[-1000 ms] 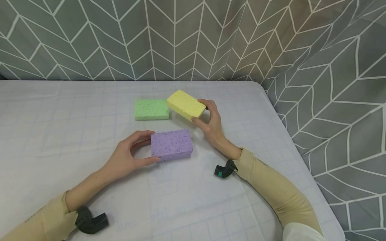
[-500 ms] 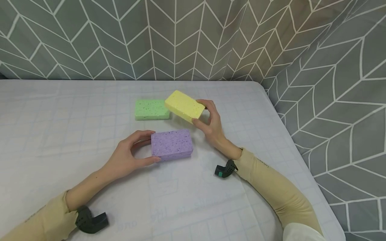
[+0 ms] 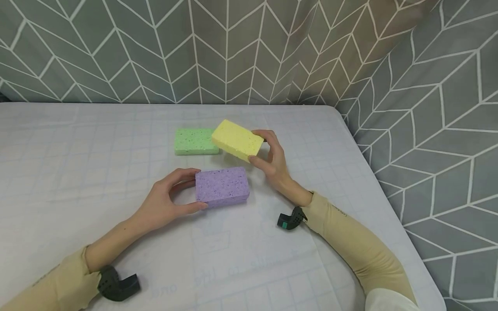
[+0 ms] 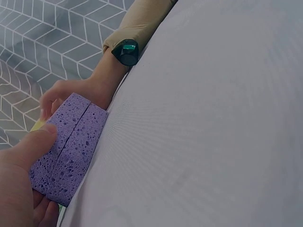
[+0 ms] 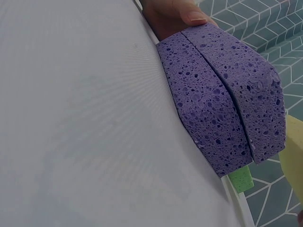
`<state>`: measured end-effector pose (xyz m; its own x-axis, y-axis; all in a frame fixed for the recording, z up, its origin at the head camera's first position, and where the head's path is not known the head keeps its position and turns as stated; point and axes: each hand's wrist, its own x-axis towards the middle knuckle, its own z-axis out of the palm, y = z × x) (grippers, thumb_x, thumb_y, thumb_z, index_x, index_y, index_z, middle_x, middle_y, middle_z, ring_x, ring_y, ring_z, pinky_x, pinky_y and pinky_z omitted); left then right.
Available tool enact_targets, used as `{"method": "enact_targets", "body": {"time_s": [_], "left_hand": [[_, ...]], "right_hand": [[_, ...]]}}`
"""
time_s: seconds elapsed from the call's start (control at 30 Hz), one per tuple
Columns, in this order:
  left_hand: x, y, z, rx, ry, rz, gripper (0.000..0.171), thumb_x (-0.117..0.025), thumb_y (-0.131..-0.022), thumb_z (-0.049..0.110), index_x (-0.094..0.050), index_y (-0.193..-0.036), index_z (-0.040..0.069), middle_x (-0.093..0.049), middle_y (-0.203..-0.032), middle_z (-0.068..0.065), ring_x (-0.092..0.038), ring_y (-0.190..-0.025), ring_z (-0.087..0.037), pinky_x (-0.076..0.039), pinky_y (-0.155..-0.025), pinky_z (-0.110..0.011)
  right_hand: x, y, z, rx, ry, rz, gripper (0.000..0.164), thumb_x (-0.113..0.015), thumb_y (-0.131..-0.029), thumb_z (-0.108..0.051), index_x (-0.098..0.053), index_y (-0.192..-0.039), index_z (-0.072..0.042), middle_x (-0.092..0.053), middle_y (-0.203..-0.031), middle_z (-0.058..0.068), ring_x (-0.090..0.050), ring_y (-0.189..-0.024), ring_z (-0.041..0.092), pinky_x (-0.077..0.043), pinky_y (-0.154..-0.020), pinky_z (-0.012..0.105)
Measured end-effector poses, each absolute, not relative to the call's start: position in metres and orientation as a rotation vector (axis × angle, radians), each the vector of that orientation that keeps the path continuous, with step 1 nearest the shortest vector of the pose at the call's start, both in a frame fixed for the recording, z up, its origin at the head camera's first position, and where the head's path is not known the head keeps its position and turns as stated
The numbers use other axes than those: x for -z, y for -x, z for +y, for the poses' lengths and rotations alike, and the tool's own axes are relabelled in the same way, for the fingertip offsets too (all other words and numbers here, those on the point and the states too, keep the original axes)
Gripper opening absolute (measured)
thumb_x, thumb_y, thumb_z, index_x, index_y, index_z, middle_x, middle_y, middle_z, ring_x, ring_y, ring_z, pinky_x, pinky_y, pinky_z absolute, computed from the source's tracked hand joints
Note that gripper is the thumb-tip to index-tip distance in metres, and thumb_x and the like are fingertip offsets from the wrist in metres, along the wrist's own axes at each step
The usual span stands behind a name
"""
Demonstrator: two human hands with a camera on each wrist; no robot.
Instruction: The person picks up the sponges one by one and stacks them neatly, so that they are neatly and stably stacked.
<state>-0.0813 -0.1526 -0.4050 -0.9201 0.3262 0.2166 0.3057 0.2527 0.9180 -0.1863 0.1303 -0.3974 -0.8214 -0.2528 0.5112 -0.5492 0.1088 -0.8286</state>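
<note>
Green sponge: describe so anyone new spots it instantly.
In the head view, the white table runs back to a patterned curtain. Toward the far edge, beyond the purple sponge stack in the left hand, lies the green sponge. Unlike that stack and the yellow sponge in the right hand, it's green and in neither grip.

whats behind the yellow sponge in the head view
The green sponge and white tabletop show past the yellow sponge. Part of the green sponge's right end is covered; anything else directly behind is hidden.
</note>
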Motion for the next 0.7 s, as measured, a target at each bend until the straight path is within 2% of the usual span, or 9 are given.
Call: {"method": "enact_targets", "body": {"time_s": [0.3, 0.7], "left_hand": [[0.4086, 0.0791, -0.1492, -1.814, -0.647, 2.479, 0.074, -0.091, -0.072, 0.012, -0.055, -0.136, 0.016, -0.061, -0.131, -0.001, -0.062, -0.12, -0.01, -0.049, -0.109, -0.023], [0.4071, 0.0781, -0.1507, -1.796, -0.634, 2.491, 0.074, -0.091, -0.072, 0.013, -0.055, -0.136, 0.018, -0.06, -0.131, 0.0, -0.062, -0.12, -0.01, -0.049, -0.109, -0.022]], "right_hand": [[0.4026, 0.1855, 0.1345, -1.772, -0.853, -2.102, 0.064, -0.065, -0.072, -0.023, -0.056, -0.129, 0.005, -0.054, -0.122, 0.018, -0.046, -0.111, 0.018, -0.037, -0.101, 0.027], [0.4007, 0.1848, 0.1331, -1.83, -0.909, -2.06, 0.065, -0.065, -0.071, -0.022, -0.056, -0.128, 0.008, -0.054, -0.121, 0.019, -0.047, -0.113, 0.02, -0.037, -0.107, 0.032]]}}
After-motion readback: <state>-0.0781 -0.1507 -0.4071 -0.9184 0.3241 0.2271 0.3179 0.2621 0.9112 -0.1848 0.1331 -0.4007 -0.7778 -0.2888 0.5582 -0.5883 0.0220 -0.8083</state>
